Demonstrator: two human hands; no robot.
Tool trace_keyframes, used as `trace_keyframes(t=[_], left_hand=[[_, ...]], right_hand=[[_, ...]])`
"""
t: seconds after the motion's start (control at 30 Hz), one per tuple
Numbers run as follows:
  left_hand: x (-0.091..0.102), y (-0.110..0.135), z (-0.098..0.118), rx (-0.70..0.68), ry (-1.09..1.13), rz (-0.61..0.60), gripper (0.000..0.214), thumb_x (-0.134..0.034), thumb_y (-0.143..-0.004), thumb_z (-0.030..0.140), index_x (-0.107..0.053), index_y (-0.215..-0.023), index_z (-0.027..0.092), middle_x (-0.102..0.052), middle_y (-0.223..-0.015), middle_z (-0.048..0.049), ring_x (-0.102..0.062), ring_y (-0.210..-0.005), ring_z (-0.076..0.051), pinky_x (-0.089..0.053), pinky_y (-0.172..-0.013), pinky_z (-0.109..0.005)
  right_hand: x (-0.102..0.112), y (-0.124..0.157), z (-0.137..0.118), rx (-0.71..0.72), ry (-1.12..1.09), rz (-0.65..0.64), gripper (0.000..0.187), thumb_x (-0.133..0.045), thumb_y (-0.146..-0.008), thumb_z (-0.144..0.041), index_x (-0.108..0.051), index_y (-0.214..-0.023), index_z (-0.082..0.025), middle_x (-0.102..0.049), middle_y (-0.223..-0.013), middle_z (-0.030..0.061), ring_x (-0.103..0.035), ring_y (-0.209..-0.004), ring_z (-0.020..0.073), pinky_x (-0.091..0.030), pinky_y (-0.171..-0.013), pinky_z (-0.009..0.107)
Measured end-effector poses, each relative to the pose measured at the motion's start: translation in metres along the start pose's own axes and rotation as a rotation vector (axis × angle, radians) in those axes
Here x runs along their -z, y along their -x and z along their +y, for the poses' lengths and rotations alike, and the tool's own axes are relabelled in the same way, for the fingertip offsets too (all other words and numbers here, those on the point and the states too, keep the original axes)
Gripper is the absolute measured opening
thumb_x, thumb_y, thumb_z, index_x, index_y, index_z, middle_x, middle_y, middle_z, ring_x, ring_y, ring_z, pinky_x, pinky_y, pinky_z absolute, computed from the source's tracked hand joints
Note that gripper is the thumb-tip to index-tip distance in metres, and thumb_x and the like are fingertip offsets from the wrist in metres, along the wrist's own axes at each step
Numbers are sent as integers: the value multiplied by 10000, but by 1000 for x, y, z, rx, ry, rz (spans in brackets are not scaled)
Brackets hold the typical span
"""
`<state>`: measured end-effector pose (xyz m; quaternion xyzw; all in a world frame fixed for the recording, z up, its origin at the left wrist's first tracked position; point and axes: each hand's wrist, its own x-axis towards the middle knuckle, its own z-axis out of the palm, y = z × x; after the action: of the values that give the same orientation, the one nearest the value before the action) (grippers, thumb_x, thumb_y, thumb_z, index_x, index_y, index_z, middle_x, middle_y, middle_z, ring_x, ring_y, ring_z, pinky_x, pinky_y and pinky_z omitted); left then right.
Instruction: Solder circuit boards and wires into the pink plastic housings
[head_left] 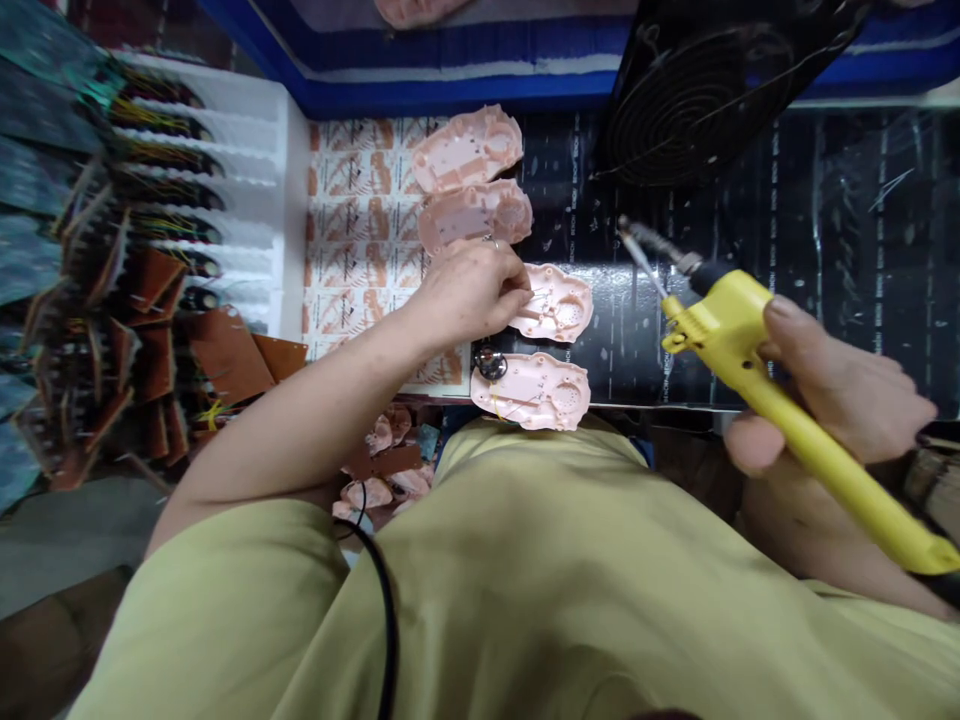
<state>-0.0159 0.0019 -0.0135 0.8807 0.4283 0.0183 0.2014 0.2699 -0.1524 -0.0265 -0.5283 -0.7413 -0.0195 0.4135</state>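
My left hand [469, 290] rests on a pink plastic shell [559, 305], its fingers pinched together at fine wires on the shell's left side. My right hand [832, 400] is wrapped round the yellow handle of a soldering iron [750, 360]; the metal tip [637, 245] points up and left, a little to the right of that shell and off the bench. A third pink shell [536, 392] with a small round black part at its left end lies nearest me. Two more pink shells [469, 150] [480, 212] lie farther away in the same column.
A black fan grille [697, 90] stands at the back right on a dark mat [825, 250]. A white tray [225, 150] with wired parts and a pile of brown circuit boards [150, 340] sit at the left. A black cable [386, 620] runs over my yellow-green shirt.
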Motion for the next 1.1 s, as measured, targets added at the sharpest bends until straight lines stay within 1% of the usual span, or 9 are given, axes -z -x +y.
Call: trace_keyframes(t=[0.1, 0.23, 0.4, 0.57, 0.73, 0.87, 0.97, 1.03, 1.1], left_hand=[[1, 0, 2, 1, 5, -11, 240, -564, -878, 252, -789, -900, 172, -762, -945, -73, -697, -933, -236, -526, -942, -395], [2, 0, 2, 1, -6, -17, 257, -548, -878, 250, -791, -898, 169, -758, -946, -74, -696, -943, -241, -527, -940, -396], [-1, -1, -2, -31, 12, 7, 254, -552, -873, 260, -793, -896, 185, -756, -925, -52, -689, -921, -215, -521, -948, -375], [-2, -1, -2, -33, -1, 16, 256, -550, -870, 265, -793, -892, 186, -753, -911, -53, -689, -931, -221, -520, -936, -378], [-2, -1, -1, -34, -4, 27, 245, -556, -859, 261, -790, -886, 193, -757, -903, -59, -691, -916, -233, -527, -905, -382], [-2, -1, -1, -20, -4, 26, 242, -558, -862, 261, -789, -883, 191, -755, -896, -63, -693, -944, -240, -526, -919, -384], [0, -1, 1, -7, -10, 16, 246, -553, -855, 245, -791, -890, 191, -756, -904, -67, -696, -952, -246, -526, -929, -389], [0, -1, 3, 2, -16, 12, 248, -556, -850, 245, -793, -896, 186, -758, -919, -73, -698, -944, -250, -530, -921, -393], [0, 0, 5, 8, -27, 13, 244, -564, -853, 254, -795, -891, 181, -758, -934, -78, -701, -942, -253, -531, -923, -398]], right_hand=[[-7, 3, 5, 178, -27, 74, 545, -718, -943, -481, -631, -1438, -270, -801, -966, 36, -752, -723, 189, -630, -612, 292], [-22, 4, 5, 198, -174, 23, 634, -866, -815, -268, -635, -1405, -252, -811, -985, 26, -772, -730, 189, -665, -615, 265], [-33, 7, 9, 217, -293, 16, 481, -927, -731, -222, -708, -1159, -191, -796, -860, 22, -769, -683, 185, -663, -601, 246], [-38, 5, 17, 226, -339, -13, 343, -926, -726, -217, -711, -993, -238, -789, -811, -14, -772, -678, 188, -669, -594, 263], [-29, -2, 16, 213, -382, -78, 274, -918, -737, -229, -713, -913, -270, -773, -761, -37, -757, -643, 173, -653, -565, 255], [-22, -1, 13, 95, -371, -6, 246, -874, -770, -174, -697, -913, -267, -774, -805, -23, -754, -671, 169, -655, -587, 273], [-21, 4, 13, 164, -340, 24, 277, -895, -753, -192, -704, -942, -261, -772, -791, -30, -750, -642, 172, -654, -563, 266], [-21, 8, 11, 156, -291, 6, 349, -902, -757, -229, -720, -1051, -269, -789, -838, -16, -763, -665, 190, -670, -583, 282], [-20, 12, 9, 50, -195, -20, 472, -877, -800, -268, -692, -1233, -284, -810, -967, 22, -778, -714, 211, -689, -637, 314]])
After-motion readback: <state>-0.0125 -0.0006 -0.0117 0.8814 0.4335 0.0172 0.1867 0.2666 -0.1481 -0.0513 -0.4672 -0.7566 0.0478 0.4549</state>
